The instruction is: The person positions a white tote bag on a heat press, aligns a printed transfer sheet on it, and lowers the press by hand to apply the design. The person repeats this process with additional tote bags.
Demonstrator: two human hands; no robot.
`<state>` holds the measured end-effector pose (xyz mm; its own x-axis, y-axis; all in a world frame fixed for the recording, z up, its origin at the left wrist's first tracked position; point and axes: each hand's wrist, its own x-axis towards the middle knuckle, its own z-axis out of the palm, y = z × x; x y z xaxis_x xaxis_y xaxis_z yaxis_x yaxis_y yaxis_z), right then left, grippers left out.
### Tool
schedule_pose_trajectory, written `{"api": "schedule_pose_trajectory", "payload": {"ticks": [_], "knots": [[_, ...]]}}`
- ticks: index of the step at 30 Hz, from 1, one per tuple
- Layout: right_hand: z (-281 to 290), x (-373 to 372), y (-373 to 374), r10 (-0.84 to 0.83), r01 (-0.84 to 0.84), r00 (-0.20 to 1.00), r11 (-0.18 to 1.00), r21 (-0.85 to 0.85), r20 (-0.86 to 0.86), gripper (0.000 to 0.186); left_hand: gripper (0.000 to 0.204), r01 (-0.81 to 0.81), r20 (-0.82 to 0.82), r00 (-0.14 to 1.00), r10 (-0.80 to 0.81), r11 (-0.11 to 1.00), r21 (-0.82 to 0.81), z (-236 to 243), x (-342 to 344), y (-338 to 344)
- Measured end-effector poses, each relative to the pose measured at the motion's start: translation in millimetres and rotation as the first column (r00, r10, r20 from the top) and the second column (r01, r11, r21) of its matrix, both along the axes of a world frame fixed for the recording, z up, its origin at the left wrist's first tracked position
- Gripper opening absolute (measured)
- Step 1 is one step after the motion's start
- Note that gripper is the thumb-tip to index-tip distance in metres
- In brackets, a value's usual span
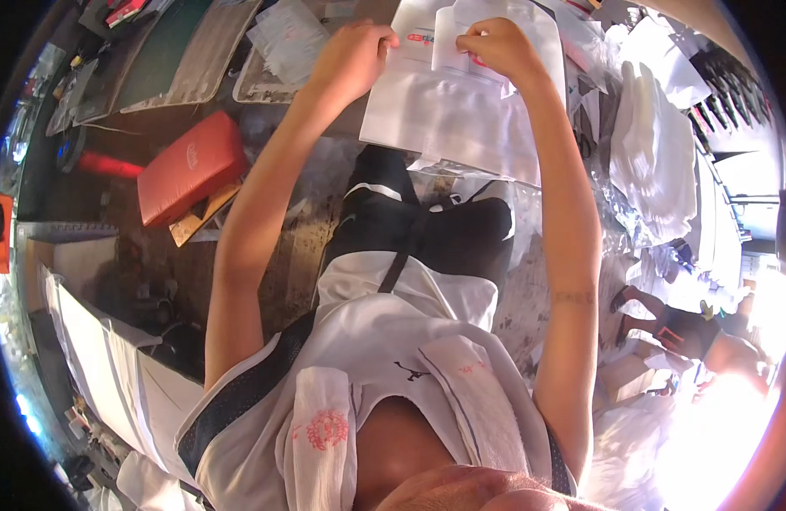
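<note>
A stack of flat white sheets [461, 119] with red print lies on the work surface in front of me; whether they are paper or plastic, I cannot tell. Beyond its middle, my right hand [502, 53] is closed, thumb and fingers pinching a smaller white folded piece [446, 44] that lies over the top sheet. My left hand [356, 61] rests at the stack's left edge with its fingers curled and pressed together. What those fingertips hold, if anything, is hidden.
A red box [193, 166] lies to the left, beside worn boards [189, 68] and loose papers [284, 38]. Piled white sheets [653, 145] stand at the right. Farther right, another person [695, 332] is partly visible among white bundles, near strong glare.
</note>
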<state>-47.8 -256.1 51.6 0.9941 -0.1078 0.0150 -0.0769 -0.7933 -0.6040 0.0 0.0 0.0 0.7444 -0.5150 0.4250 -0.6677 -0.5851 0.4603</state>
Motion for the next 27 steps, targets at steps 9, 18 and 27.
{"api": "schedule_pose_trajectory", "payload": {"ticks": [9, 18, 27], "knots": [[0, -31, -44, -0.121, 0.108, 0.99, 0.982, 0.156, 0.072, 0.028, 0.012, -0.02, 0.084, 0.996, 0.015, 0.998, 0.054, 4, 6, -13], [8, -68, -89, -0.205, 0.191, 0.978, 0.959, 0.209, 0.047, 0.027, 0.011, -0.051, 0.183, 0.983, 0.032, 0.993, 0.102, -1, 13, -26], [5, -100, -147, -0.358, 0.336, 0.933, 0.903, 0.267, 0.039, 0.021, 0.016, -0.149, 0.177, 0.978, 0.111, 0.965, 0.217, -2, 14, -35]]}}
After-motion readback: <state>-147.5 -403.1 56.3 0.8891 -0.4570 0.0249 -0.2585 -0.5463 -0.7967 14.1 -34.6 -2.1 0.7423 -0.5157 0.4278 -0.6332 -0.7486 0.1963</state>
